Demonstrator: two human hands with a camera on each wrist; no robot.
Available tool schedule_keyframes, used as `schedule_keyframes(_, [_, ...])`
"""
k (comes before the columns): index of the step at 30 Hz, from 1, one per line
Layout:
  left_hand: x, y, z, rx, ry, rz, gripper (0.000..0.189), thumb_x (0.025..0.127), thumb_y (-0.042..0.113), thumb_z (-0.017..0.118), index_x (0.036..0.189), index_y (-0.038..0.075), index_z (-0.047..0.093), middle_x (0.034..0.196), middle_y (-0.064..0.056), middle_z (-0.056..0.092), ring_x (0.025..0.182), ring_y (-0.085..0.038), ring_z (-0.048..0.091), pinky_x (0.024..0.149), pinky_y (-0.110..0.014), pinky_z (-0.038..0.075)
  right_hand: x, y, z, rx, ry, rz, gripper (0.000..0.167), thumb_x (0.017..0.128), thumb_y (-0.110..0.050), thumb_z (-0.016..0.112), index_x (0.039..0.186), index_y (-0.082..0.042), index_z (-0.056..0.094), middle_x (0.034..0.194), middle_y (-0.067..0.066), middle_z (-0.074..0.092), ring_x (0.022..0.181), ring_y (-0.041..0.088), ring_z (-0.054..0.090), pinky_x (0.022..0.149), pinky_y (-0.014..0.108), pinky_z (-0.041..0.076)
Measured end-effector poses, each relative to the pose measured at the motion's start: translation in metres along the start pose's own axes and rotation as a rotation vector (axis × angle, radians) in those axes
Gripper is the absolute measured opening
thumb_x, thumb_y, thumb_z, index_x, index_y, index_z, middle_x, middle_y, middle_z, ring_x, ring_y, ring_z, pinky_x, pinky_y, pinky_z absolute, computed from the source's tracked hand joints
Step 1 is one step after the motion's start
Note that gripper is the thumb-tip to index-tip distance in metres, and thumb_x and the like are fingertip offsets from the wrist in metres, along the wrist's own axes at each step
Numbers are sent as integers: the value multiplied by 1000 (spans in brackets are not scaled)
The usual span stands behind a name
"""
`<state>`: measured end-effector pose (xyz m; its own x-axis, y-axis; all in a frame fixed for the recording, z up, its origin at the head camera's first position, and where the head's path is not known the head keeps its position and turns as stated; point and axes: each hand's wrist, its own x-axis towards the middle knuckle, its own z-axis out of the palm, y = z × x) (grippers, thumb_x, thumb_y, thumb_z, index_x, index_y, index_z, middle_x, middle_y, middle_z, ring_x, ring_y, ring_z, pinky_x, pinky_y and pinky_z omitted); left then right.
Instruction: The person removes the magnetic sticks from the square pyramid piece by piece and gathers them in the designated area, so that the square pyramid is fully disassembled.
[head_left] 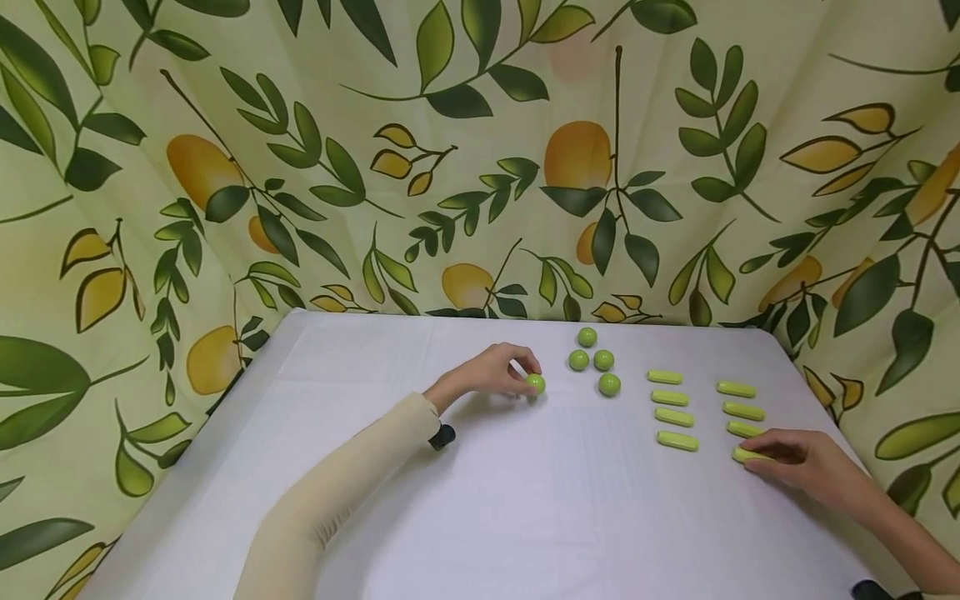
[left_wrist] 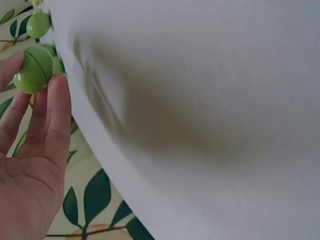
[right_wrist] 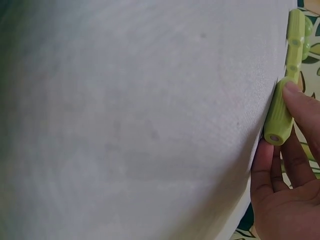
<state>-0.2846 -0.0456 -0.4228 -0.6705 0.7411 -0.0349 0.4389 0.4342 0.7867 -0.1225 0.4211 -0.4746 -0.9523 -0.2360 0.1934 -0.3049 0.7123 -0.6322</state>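
Note:
My left hand [head_left: 498, 369] pinches a shiny green ball [head_left: 535, 384] between thumb and fingertips, at or just above the cloth. A thin seam runs round this ball [left_wrist: 34, 70] in the left wrist view. On the right, my right hand [head_left: 813, 467] holds a yellow-green ridged stick [head_left: 748, 455] by thumb and fingers, at the near end of the right column of sticks. The right wrist view shows the stick [right_wrist: 279, 112] with a small round spot on its end face. Several more green balls [head_left: 603, 360] stand in a cluster right of my left hand.
A left column of several yellow-green sticks [head_left: 670, 397] lies between the balls and the right column [head_left: 742, 410]. All rest on a white-covered table [head_left: 525, 500]. A leaf-and-fruit patterned curtain [head_left: 480, 208] hangs behind. Dark wrist devices [head_left: 442, 437] show near the arms.

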Motion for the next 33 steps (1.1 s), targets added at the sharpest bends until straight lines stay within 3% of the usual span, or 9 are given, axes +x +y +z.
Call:
schedule_keyframes(4, [13, -2, 9, 1, 10, 7, 23, 89, 6, 80, 109, 3, 70, 104, -3, 69, 90, -14, 69, 78, -24, 57, 0, 0, 0, 0, -1, 3, 24, 76, 2, 86, 97, -6, 78, 94, -11, 71, 82, -2, 62, 65, 16, 51])
schedule_keyframes(10, [26, -1, 18, -49, 45, -48, 23, 88, 8, 81, 109, 5, 71, 102, 1, 70, 87, -11, 69, 70, -27, 58, 1, 1, 0, 9, 2, -11, 23, 76, 3, 86, 96, -7, 78, 93, -12, 71, 82, -2, 62, 65, 14, 49])
schedule_keyframes(15, [37, 1, 27, -84, 70, -36, 23, 88, 8, 82, 108, 5, 73, 101, 2, 71, 85, -11, 69, 70, -27, 58, 1, 0, 0, 14, 0, -22, 24, 75, 5, 86, 95, -7, 78, 92, -13, 70, 82, -3, 62, 65, 14, 49])
schedule_keyframes(23, [49, 5, 39, -58, 107, -13, 21, 86, 10, 84, 106, 6, 75, 102, 3, 69, 86, -8, 68, 74, -22, 55, 2, 0, 0, 25, 6, -50, 25, 75, 6, 85, 95, -8, 78, 93, -14, 70, 82, -3, 62, 65, 12, 48])
schedule_keyframes(33, [59, 10, 46, -30, 129, -25, 25, 86, 10, 84, 109, 4, 76, 105, 1, 70, 87, -7, 67, 71, -20, 55, 1, -2, -1, 3, -6, 1, 24, 76, 4, 86, 96, -6, 77, 93, -11, 70, 81, -1, 62, 65, 16, 50])
